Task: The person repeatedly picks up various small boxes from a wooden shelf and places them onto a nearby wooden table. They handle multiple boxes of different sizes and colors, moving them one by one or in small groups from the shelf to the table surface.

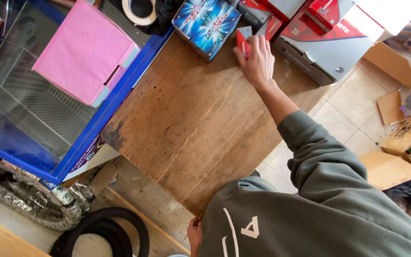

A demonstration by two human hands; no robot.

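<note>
A worn wooden worktop (191,123) stands on a pale tiled floor (343,119). A blue glass-topped cabinet (29,119) butts against its left edge. Black tyres (101,233) lie on the floor below; cardboard boxes (405,133) clutter the right, in daylight.

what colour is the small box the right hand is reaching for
Red with a grey side, the small box under the right hand; head view shows it best.

Soft, even daylight fills the frame, brightest at the upper right where a pale box top (396,12) blows out to white, while the wooden table (191,123) shows only faint shadows, the glass lid (20,90) at left carries mild reflections, and focus stays fairly sharp throughout.
</note>
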